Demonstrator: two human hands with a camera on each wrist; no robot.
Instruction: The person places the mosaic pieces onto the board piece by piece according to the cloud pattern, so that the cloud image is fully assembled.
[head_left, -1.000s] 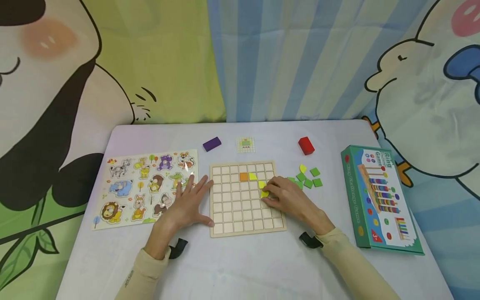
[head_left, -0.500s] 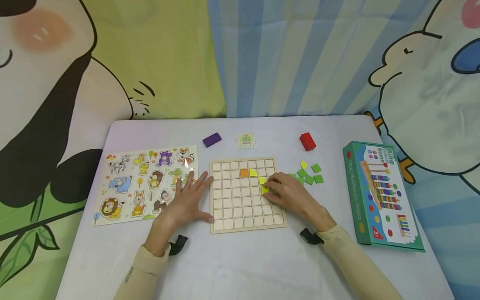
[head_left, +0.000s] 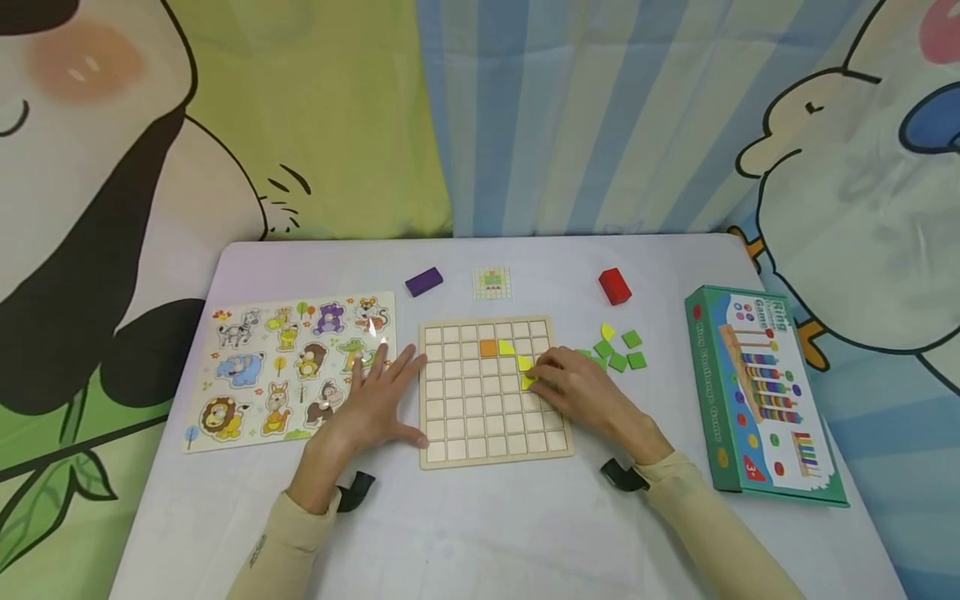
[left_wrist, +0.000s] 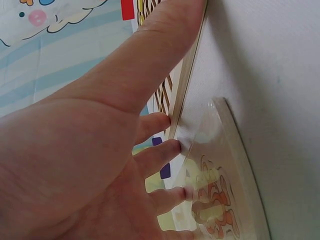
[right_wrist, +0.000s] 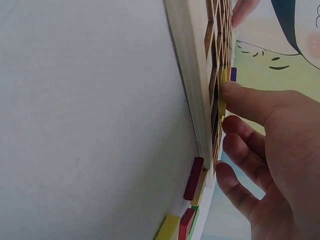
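Tile edge (right_wrist: 222,106) clearest from right wrist

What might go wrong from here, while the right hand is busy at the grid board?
The right hand has a yellow tile at its fingertips, beside a neighbouring yellow tile; adjusting one might nudge the other. Loose green tiles lie close to that hand, so a sideways sweep could scatter them. The left hand has its thumb at the edge of the grid board; a push there might shift it.
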